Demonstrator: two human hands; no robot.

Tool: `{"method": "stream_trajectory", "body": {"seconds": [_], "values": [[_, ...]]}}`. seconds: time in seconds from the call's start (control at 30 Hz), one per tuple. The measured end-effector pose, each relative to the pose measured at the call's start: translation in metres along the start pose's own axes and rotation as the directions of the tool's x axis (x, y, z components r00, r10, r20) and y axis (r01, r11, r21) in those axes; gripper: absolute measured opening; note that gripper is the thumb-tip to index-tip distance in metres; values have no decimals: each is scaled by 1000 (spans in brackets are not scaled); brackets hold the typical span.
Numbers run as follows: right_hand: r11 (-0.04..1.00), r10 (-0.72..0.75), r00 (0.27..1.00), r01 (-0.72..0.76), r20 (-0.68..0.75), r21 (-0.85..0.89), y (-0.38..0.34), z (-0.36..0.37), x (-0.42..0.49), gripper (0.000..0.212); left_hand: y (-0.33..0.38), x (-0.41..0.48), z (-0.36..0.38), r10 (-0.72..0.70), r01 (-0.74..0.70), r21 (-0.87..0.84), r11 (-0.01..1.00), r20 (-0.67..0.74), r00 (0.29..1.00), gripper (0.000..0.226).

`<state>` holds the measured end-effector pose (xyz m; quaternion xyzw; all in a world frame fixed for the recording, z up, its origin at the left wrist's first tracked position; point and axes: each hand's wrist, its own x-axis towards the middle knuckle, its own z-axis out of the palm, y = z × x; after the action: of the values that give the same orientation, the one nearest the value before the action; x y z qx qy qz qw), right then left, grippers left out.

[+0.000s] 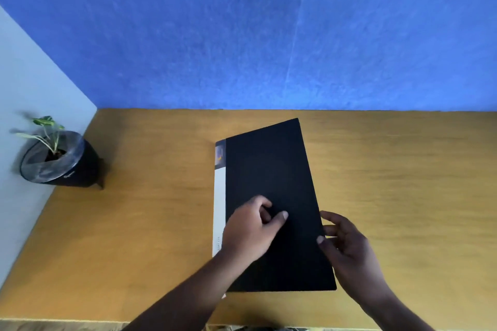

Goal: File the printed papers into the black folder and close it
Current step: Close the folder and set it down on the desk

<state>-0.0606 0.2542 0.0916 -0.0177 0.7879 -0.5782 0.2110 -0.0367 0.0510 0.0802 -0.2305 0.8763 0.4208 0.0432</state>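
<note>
The black folder (271,169) lies on the wooden table (403,183) near its middle, cover nearly down. A strip of printed paper (219,196) sticks out along the folder's left side, white with a small picture at its top. My left hand (251,228) rests on top of the cover near its lower left, fingers curled loosely and pressing down. My right hand (347,247) is at the folder's right edge, thumb and fingertips touching the edge of the cover.
A small green plant in a black pot (60,161) stands at the table's far left corner, against the pale wall. A blue wall runs behind the table. The table's front edge (80,320) is close to me.
</note>
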Motion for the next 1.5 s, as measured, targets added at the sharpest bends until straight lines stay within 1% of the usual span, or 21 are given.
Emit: {"method": "stream_trajectory", "body": {"seconds": [0.1, 0.17, 0.27, 0.33, 0.4, 0.53, 0.6, 0.67, 0.73, 0.8, 0.87, 0.93, 0.97, 1.03, 1.1, 1.17, 1.2, 1.27, 1.33, 1.4, 1.5], "values": [[998, 36, 999, -38, -38, -54, 13, 1, 6, 42, -34, -1, -6, -100, 101, 8, 995, -92, 991, 37], [986, 48, 996, -59, -71, -158, 24, 1, 10, 42, -54, -6, -12, -195, 198, 1, 980, -146, 970, 36], [952, 79, 993, -100, -82, -289, 41, 3, 15, 44, -73, -13, -14, -314, 313, -30, 949, -177, 933, 44], [917, 98, 994, -111, -54, -383, 49, 5, 20, 50, -80, -16, -11, -352, 350, -40, 936, -161, 922, 49], [867, 119, 993, -114, -21, -484, 55, 6, 24, 55, -83, -18, -8, -410, 396, -121, 910, -126, 903, 48], [715, 170, 985, -113, 16, -690, 62, 10, 29, 61, -84, -17, -7, -479, 451, -230, 862, -79, 874, 43], [669, 174, 985, -108, 14, -735, 63, 12, 30, 63, -80, -16, -8, -499, 463, -293, 836, -58, 865, 41], [661, 174, 985, -108, 12, -743, 64, 14, 32, 64, -79, -13, -11, -523, 474, -364, 802, -42, 852, 46], [663, 159, 987, -94, 16, -743, 67, 13, 33, 62, -78, -10, -17, -535, 489, -442, 752, 26, 845, 46], [681, 148, 989, -90, 17, -726, 68, 10, 37, 58, -73, -9, -24, -495, 476, -510, 716, 110, 862, 38], [713, 141, 990, -102, 0, -693, 70, 8, 43, 49, -68, -9, -29, -451, 455, -563, 690, 157, 879, 30], [784, 150, 987, -153, -56, -602, 68, 7, 50, 38, -66, -10, -32, -435, 449, -627, 637, 189, 880, 20], [828, 175, 979, -202, -101, -524, 67, 6, 54, 34, -65, -11, -34, -432, 449, -656, 606, 203, 879, 16], [893, 262, 952, -301, -159, -335, 59, 7, 62, 30, -65, -11, -38, -427, 453, -697, 556, 229, 875, 18], [929, 344, 931, -357, -120, -101, 48, 12, 70, 29, -64, -12, -47, -409, 451, -733, 509, 255, 876, 22], [936, 349, 934, -343, -82, 80, 31, 20, 73, 26, -67, -13, -57, -388, 447, -754, 481, 274, 880, 23], [938, 335, 938, -323, -88, 124, 23, 24, 75, 24, -69, -13, -63, -378, 445, -751, 488, 278, 883, 23], [951, 287, 952, -271, -102, 151, 9, 33, 80, 22, -76, -10, -78, -360, 436, -734, 520, 274, 892, 25], [960, 237, 969, -222, -74, 167, -2, 42, 88, 20, -84, -4, -94, -354, 420, -716, 558, 252, 901, 26], [964, 218, 974, -206, -55, 169, -11, 53, 98, 16, -92, 4, -111, -355, 393, -691, 607, 207, 912, 26], [973, 206, 977, -198, -54, 118, -19, 74, 116, 12, -104, 19, -135, -379, 355, -623, 697, 99, 920, 31]]}}
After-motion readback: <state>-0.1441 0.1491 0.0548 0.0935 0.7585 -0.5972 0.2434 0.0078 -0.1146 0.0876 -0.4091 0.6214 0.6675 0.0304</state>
